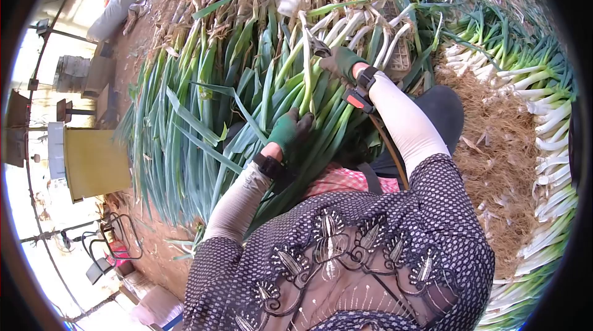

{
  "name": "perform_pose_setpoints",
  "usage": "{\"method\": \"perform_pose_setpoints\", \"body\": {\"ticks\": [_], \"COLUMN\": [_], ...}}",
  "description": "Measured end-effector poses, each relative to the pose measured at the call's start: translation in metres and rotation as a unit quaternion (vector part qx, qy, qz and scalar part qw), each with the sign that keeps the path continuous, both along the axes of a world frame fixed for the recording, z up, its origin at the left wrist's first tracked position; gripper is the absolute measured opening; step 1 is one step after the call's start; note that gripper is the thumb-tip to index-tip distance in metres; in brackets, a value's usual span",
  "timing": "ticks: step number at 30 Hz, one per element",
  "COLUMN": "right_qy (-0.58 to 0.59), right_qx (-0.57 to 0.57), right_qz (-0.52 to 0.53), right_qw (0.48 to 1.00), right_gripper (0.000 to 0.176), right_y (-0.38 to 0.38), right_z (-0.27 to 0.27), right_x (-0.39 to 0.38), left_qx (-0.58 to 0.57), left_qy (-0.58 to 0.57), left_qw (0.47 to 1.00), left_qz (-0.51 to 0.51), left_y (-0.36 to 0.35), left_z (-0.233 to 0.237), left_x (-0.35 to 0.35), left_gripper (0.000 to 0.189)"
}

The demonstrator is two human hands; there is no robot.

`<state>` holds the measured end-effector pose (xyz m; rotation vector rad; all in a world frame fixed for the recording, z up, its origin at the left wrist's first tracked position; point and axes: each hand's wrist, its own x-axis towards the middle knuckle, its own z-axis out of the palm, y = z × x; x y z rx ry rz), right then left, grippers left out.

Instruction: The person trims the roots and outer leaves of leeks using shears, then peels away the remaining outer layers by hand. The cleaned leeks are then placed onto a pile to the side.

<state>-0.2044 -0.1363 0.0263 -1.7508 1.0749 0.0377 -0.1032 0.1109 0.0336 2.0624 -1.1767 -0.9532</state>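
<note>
My left hand, in a green and dark work glove, is closed around a leek whose pale stalk points up and away from me. My right hand, gloved alike, grips pruning shears; their metal blades lie close beside that leek's stalk. A black and red body of the tool shows below the right wrist. Under and around both hands spreads a thick heap of leeks, green leaves toward me and dry roots at the far side.
Cut roots pile up on the ground at right, bordered by a curved row of trimmed leeks. Behind my right hand a plastic crate is partly covered. A yellow box and a white sack stand at left.
</note>
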Motion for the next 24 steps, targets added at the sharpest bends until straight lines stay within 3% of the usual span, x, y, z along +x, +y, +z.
{"method": "perform_pose_setpoints", "body": {"ticks": [4,7,9,11,13,15,17,18,21,22,24], "right_qy": [0.038,0.004,0.096,0.13,0.179,0.197,0.25,0.174,0.035,-0.044,-0.197], "right_qx": [-0.07,-0.07,-0.072,-0.187,-0.215,-0.244,-0.255,-0.322,-0.26,-0.114,0.181], "right_qz": [0.026,-0.035,-0.076,-0.086,-0.119,-0.062,-0.066,-0.09,-0.105,-0.146,-0.215], "right_qw": [0.996,0.997,0.99,0.97,0.953,0.948,0.932,0.926,0.959,0.982,0.939], "right_gripper": [0.049,0.056,0.063,0.066,0.062,0.055,0.053,0.053,0.048,0.046,0.042], "right_y": [0.004,-0.003,-0.028,-0.045,-0.054,-0.063,-0.033,-0.022,-0.01,-0.007,-0.005], "right_z": [0.028,0.034,0.007,-0.02,-0.048,-0.077,-0.026,-0.02,-0.029,-0.036,-0.049], "right_x": [-0.003,-0.031,-0.054,-0.083,-0.104,-0.113,-0.093,-0.084,-0.052,-0.04,-0.023], "left_qx": [0.048,0.076,0.094,0.144,0.175,0.214,0.247,0.231,0.177,0.166,0.156], "left_qy": [-0.003,-0.007,-0.009,0.047,-0.022,-0.063,-0.16,-0.174,-0.225,-0.222,-0.221], "left_qw": [0.999,0.997,0.994,0.987,0.978,0.955,0.913,0.917,0.935,0.941,0.947], "left_qz": [-0.002,-0.023,-0.046,-0.053,-0.115,-0.195,-0.282,-0.274,-0.208,-0.193,-0.175], "left_y": [0.002,0.009,0.021,0.028,0.02,0.011,-0.012,-0.022,-0.061,-0.079,-0.105], "left_z": [0.003,0.025,0.036,0.035,0.071,0.065,0.094,0.094,0.088,0.077,0.043], "left_x": [0.003,0.006,0.016,0.034,0.043,0.067,0.066,0.068,0.066,0.064,0.06], "left_gripper": [0.038,0.043,0.044,0.048,0.05,0.054,0.057,0.058,0.065,0.066,0.068]}}
